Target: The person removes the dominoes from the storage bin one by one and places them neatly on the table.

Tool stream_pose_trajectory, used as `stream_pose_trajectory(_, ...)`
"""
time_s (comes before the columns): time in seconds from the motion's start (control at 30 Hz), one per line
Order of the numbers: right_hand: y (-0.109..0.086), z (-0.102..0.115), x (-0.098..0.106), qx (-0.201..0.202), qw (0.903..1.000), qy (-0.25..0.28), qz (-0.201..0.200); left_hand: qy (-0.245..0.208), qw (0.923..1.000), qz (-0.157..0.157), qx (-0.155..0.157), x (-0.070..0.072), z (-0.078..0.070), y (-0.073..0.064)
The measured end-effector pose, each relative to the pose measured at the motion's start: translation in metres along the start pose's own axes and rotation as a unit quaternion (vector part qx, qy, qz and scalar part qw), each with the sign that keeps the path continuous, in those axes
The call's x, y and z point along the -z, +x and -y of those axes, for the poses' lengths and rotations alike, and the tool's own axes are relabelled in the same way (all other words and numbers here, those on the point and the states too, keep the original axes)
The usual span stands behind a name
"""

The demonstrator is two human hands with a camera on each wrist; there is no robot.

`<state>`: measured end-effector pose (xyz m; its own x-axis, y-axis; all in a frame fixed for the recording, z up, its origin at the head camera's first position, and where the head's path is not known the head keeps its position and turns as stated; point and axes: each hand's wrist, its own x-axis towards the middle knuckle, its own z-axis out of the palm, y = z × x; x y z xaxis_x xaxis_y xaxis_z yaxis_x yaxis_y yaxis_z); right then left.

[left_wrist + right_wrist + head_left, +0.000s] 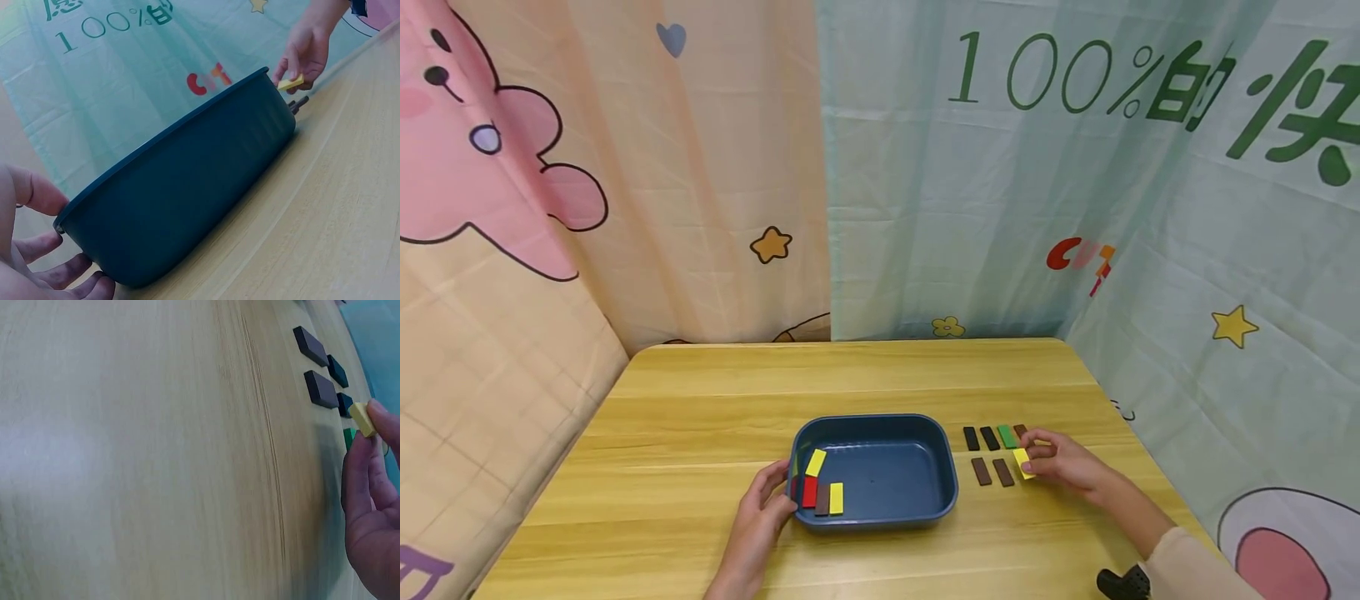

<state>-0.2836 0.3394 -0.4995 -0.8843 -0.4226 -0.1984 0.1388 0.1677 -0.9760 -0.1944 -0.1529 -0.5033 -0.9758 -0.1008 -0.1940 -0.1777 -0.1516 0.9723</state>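
A dark blue plastic tub stands on the table, and my left hand grips its left end. In the left wrist view the thumb is at the rim and the other fingers lie against the outer wall. Inside the tub, at its left end, are a red block, a brown block and two yellow blocks. Right of the tub, my right hand pinches a flat yellow block between thumb and fingertips, raised above the table in the right wrist view.
Beside the right hand lie two black blocks, a green block and several brown blocks, one partly behind the fingers. The wooden table meets printed curtains at the back and sides. A small black object is by the right sleeve.
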Motion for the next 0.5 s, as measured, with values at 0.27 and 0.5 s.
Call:
stream_pose_trajectory(0.27, -0.001, -0.001, -0.005, -0.020, 0.9959, -0.070, -0.053, 0.000, 1.0000, 0.000, 0.003, 0.000, 0.000, 0.000)
stream_pose_trajectory(0.5, 0.000, 0.006, -0.016, -0.012, 0.9772, -0.192, -0.089, 0.002, 1.0000, 0.002, 0.003, -0.001, 0.000, 0.002)
